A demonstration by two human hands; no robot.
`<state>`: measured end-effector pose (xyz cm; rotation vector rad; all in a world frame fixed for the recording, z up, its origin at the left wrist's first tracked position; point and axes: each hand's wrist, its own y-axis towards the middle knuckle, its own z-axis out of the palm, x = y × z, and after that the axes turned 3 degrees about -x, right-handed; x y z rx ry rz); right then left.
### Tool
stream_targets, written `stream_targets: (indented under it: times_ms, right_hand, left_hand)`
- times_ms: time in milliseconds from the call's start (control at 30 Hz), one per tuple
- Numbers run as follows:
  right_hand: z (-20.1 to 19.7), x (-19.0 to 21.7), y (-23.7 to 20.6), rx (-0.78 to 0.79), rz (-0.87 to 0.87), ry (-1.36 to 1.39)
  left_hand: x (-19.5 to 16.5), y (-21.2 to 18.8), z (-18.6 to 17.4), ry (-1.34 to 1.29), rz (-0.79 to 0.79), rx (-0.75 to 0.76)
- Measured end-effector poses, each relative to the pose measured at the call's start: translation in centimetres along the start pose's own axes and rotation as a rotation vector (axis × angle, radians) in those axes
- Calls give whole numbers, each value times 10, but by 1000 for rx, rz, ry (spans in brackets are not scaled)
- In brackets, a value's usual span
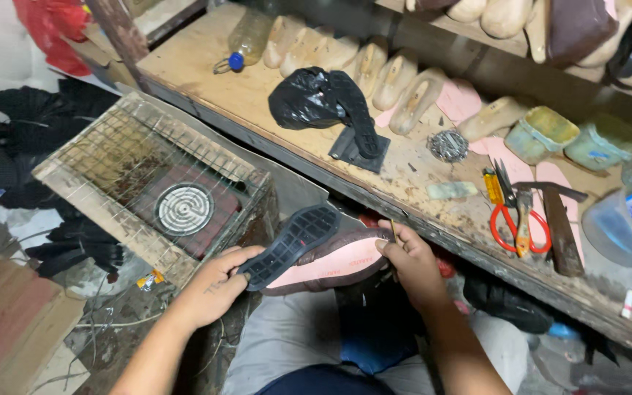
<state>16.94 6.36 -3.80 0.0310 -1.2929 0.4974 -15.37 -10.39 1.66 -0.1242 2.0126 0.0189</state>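
My left hand [217, 285] grips the heel end of a black ridged rubber sole [292, 243]. The sole lies on a shoe upper with a pink insole [334, 265] and a brown rim, resting over my lap. My right hand [409, 262] pinches the right side of that shoe at its edge, with a thin stick-like tool between the fingers. Both hands are below the front edge of the wooden workbench [213, 88].
A wire-mesh box holds an electric coil heater [183, 208] at left. On the bench lie a black sole on a stand [360, 139], a black plastic bag [305, 99], wooden shoe lasts [396, 80], red-handled scissors [521, 219], a hammer [561, 227], glue tubs [543, 132] and a plastic bottle [246, 40].
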Motion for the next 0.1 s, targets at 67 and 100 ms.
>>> stream_targets:
  times_ms: [67,100]
  right_hand:
    - [0,-12,12,23,-27,-55]
    - [0,-17,19,15,-17,-116]
  left_hand:
    - [-3,-8,2,-116,16,-55]
    - [-4,-12,2,-170,24,-85]
